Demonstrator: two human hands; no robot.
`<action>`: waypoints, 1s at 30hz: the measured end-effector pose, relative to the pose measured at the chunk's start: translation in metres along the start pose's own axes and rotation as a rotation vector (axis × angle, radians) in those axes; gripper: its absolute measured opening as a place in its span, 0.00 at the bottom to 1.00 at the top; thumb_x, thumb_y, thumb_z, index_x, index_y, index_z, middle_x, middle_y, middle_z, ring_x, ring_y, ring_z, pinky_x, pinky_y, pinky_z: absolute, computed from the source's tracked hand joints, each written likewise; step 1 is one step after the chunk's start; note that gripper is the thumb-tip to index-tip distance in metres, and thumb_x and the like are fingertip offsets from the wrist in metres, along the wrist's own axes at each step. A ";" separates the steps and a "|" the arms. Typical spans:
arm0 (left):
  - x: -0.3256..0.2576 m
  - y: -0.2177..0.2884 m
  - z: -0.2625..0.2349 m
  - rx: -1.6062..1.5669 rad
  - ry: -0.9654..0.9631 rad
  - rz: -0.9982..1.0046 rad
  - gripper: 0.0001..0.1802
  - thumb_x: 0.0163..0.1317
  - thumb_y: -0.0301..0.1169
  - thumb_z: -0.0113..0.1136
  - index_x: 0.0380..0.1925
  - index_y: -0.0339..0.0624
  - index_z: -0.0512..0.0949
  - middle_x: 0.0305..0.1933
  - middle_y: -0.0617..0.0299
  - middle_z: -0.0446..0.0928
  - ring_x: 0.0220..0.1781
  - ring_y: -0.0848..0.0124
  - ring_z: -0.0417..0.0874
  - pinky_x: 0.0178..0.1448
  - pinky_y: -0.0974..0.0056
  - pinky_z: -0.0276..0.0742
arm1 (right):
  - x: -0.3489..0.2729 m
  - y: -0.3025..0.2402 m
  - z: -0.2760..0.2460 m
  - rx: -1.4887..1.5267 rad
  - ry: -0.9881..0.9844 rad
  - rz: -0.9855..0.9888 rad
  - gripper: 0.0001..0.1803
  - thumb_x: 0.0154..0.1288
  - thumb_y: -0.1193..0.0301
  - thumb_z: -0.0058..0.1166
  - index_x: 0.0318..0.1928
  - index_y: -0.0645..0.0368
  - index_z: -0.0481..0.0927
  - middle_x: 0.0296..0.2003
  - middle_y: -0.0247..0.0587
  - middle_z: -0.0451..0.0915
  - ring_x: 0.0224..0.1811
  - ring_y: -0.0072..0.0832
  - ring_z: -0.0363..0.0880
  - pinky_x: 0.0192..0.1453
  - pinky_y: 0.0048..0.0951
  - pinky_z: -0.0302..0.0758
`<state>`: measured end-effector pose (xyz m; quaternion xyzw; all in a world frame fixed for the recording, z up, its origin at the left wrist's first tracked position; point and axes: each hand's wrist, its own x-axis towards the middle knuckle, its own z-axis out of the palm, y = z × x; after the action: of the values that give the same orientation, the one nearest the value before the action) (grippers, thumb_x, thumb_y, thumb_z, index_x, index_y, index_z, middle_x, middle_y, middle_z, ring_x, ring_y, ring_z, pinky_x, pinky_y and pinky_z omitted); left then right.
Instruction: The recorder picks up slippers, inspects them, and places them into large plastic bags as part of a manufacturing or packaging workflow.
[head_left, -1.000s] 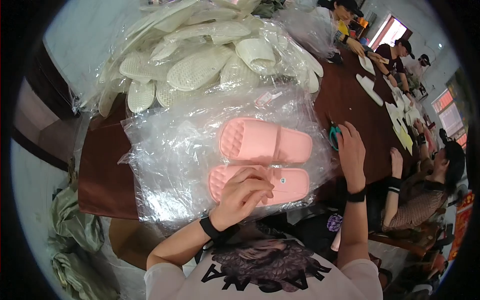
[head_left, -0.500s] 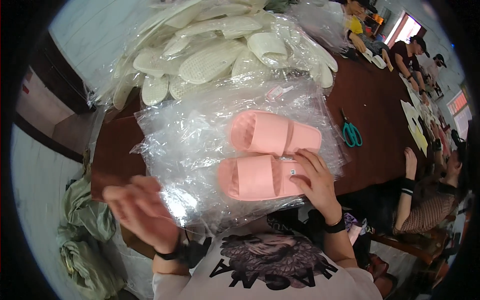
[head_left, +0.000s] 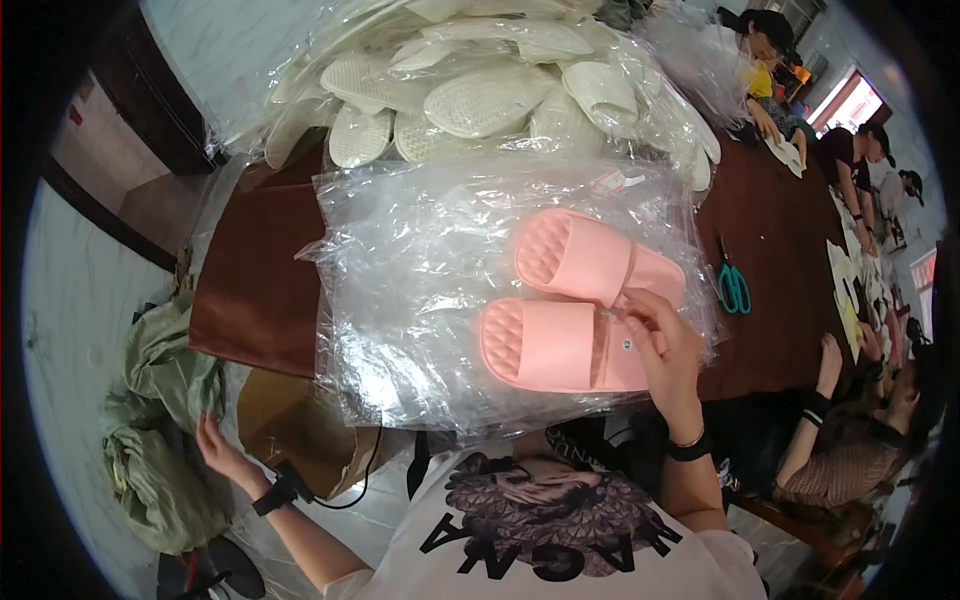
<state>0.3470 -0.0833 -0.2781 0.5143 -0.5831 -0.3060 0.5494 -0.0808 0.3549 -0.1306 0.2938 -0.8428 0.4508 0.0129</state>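
Observation:
A pair of pink slippers (head_left: 545, 343) lies side by side on a stack of clear plastic bags (head_left: 400, 290). The far slipper (head_left: 595, 262) is slightly angled, its heel toward the right. My right hand (head_left: 668, 345) rests over the heel end of the near slipper, thumb and fingers closed together at the gap between the two. What they pinch there, a small shiny bit, is too small to name. My left hand (head_left: 226, 452) is stretched out low at the left, off the table, fingers apart and holding nothing, near a grey-green sack (head_left: 165, 370).
White slippers in clear plastic (head_left: 490, 100) are heaped along the far side of the brown-covered table (head_left: 255, 270). Teal-handled scissors (head_left: 733, 288) lie at the right. An open cardboard box (head_left: 285, 415) stands below the table's left front edge. Several people (head_left: 850, 455) work along the right.
My left hand has swung down and left, from beside the plastic bags to below the table edge. My right hand's fingers have drawn together between the slippers. The view has shifted.

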 end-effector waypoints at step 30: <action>-0.126 0.192 0.200 0.188 -1.042 0.863 0.25 0.58 0.55 0.61 0.53 0.61 0.81 0.74 0.59 0.63 0.79 0.49 0.50 0.77 0.35 0.36 | 0.182 0.154 -0.357 -0.714 0.612 -0.051 0.13 0.67 0.72 0.48 0.48 0.60 0.81 0.46 0.46 0.82 0.50 0.40 0.79 0.56 0.36 0.73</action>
<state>0.0882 0.0478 -0.1840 0.0670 -0.9484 -0.2155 0.2228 -0.3962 0.6060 0.0171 0.1454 -0.8950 0.1984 0.3721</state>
